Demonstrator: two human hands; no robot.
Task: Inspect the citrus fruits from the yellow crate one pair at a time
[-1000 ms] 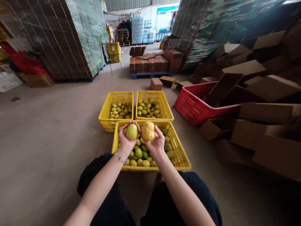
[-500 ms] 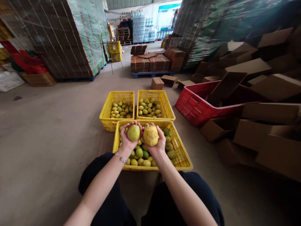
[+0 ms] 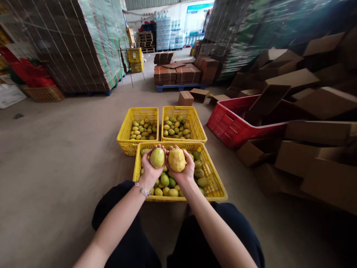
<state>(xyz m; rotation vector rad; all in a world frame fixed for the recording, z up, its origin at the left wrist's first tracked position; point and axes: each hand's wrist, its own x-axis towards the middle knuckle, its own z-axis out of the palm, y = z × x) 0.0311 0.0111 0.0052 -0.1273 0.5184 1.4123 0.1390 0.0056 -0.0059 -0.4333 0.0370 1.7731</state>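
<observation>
My left hand [image 3: 150,172] holds a smooth yellow-green fruit [image 3: 157,158], fingers curled round its far side. In my right hand [image 3: 186,174] lies a lumpy yellow fruit [image 3: 176,160]. Both hands are side by side, palms up, over the near yellow crate [image 3: 217,182], which holds several green and yellow fruits [image 3: 164,181], partly hidden by my hands. Behind it stand the left yellow crate [image 3: 122,136] and the right yellow crate [image 3: 198,128], each with several smaller-looking fruits inside.
A red crate [image 3: 223,128] with cardboard in it stands at the right, beside a heap of open cardboard boxes [image 3: 298,156]. Farther back are a blue pallet [image 3: 174,88] with stacked cardboard and tall wrapped stacks [image 3: 103,48] on both sides.
The lumpy fruit in my right hand has turned a little, showing another side. Both hands keep their holds, and the whole view has shifted slightly.
</observation>
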